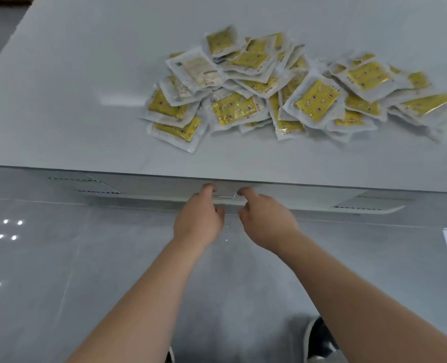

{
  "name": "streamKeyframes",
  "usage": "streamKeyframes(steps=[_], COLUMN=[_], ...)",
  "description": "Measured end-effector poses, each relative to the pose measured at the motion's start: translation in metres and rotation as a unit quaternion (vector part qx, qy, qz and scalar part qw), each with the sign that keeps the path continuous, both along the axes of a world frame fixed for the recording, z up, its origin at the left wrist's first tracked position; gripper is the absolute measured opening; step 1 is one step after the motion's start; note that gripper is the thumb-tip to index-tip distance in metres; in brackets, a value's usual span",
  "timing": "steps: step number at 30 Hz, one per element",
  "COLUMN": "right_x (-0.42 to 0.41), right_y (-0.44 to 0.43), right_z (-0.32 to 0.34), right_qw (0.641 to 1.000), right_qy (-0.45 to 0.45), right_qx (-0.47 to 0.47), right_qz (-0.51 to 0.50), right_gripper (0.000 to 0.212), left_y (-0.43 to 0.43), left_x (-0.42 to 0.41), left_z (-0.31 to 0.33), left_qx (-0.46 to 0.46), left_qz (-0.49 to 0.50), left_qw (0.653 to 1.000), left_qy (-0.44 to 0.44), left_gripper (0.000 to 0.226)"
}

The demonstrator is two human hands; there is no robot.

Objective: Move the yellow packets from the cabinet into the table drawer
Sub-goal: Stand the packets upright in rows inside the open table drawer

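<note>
A smooth, matt, pale grey tabletop (86, 100) fills the far half of the view above a glossy grey tiled floor (60, 258) that carries small bright reflections of lamps on the left. The yellow packets (282, 93), flat square pouches with clear, crinkled, sealed borders, lie in a loose overlapping heap on the right and centre of the tabletop, back from its near edge; the left half is bare. Under the straight near edge sits the white drawer (308, 196), only its front showing. The left hand (198, 218) and right hand (266, 224) hook curled fingers onto it, one on either side of a small metal handle (225, 195). A dark shoe (319, 339) stands on the near floor.
</note>
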State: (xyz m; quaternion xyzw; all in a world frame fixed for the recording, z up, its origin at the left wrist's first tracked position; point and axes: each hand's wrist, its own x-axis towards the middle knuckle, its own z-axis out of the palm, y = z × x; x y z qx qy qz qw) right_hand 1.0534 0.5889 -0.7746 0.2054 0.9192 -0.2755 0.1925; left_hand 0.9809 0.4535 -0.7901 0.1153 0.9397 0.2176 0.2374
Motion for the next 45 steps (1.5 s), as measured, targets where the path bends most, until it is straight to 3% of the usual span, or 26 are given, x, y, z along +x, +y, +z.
streamKeyframes(steps=[4,10,16,21,23,25,27,29,34,37,45], right_x=[-0.011,-0.023,-0.010,0.027,0.041,0.049,0.056,0.056,0.046,0.047,0.059], right_y=[-0.002,-0.006,-0.020,-0.035,-0.039,-0.038,-0.034,-0.026,-0.014,-0.014,-0.011], right_z=[-0.037,-0.064,-0.055,-0.043,-0.030,-0.012,0.008,0.020,0.032,0.033,0.041], right_qw=[0.995,0.991,0.993,0.994,0.991,0.979,0.956,0.951,0.982,0.986,0.992], right_qy=[0.035,0.031,-0.013,-0.036,0.005,0.136,0.250,0.253,0.090,0.074,0.060], right_qx=[0.084,0.117,0.085,0.049,0.077,0.122,0.150,0.179,0.156,0.147,0.111], right_qz=[0.052,0.060,0.075,0.088,0.111,0.085,0.026,-0.002,-0.046,-0.016,0.028], right_gripper=[0.046,0.046,0.061,0.055,0.042,0.029,0.023,0.022,0.031,0.039,0.033], left_y=[0.000,-0.002,-0.016,-0.041,-0.052,-0.059,-0.064,-0.072,-0.093,-0.092,-0.080], left_x=[-0.010,-0.015,0.005,0.031,0.039,0.042,0.043,0.040,0.020,0.011,0.013], left_z=[-0.042,-0.064,-0.057,-0.034,-0.016,0.008,0.030,0.039,0.031,0.037,0.055], left_qx=[-0.046,-0.091,-0.076,-0.123,-0.088,-0.004,0.089,0.117,0.023,-0.011,-0.108], left_qz=[-0.056,-0.119,-0.124,-0.184,-0.185,-0.145,-0.123,-0.125,-0.135,-0.125,-0.136], left_qw=[0.997,0.987,0.989,0.975,0.978,0.977,0.941,0.913,0.961,0.970,0.978], left_qy=[0.034,0.051,0.010,-0.018,0.040,0.157,0.302,0.371,0.242,0.209,0.119], left_gripper=[0.049,0.049,0.068,0.067,0.048,0.021,0.012,0.011,0.026,0.043,0.044])
